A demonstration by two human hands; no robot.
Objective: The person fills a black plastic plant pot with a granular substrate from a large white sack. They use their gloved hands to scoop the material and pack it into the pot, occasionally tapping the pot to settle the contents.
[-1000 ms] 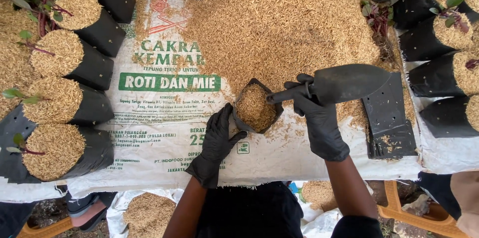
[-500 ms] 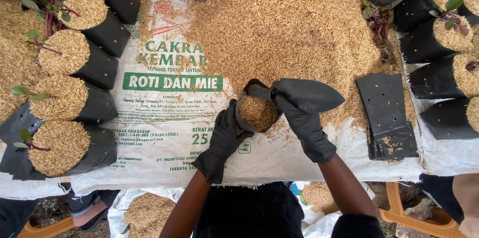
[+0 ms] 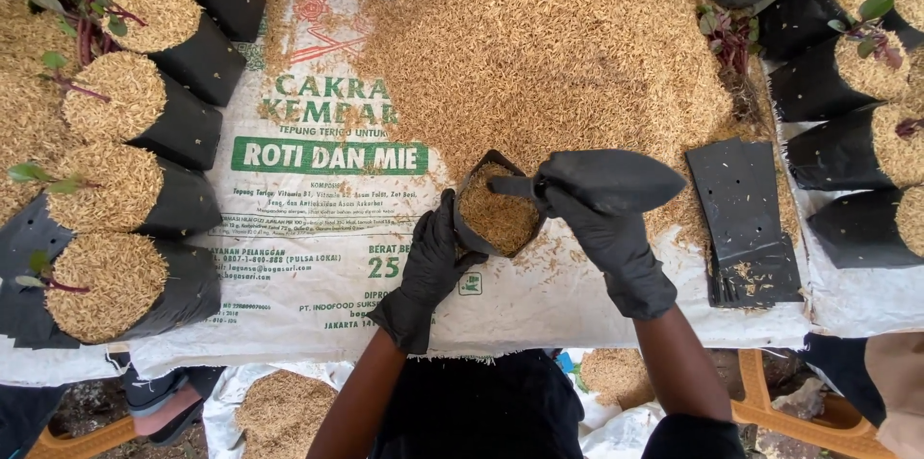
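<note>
- The person's left hand (image 3: 431, 262), in a black glove, is closing its fingers around the near-left side of a small black grow bag (image 3: 495, 205), steadying it upright on the white printed sack (image 3: 308, 257) that is covering the table.
- The bag is standing at the near edge of the big heap of rice husk (image 3: 549, 45), and it is filled with husk almost to the rim.
- The right hand (image 3: 606, 233), gloved as well, is wrapping tightly around the handle of a black trowel (image 3: 616, 180); the handle end is poking over the bag's mouth while the blade is pointing off to the right.
- Just to the right of that hand, a flat stack of empty black bags (image 3: 749, 223) is lying on the sack.
- Filled bags with small seedlings (image 3: 125, 199) are lining up along the left side, and more filled bags (image 3: 857, 113) are sitting on the right.
</note>
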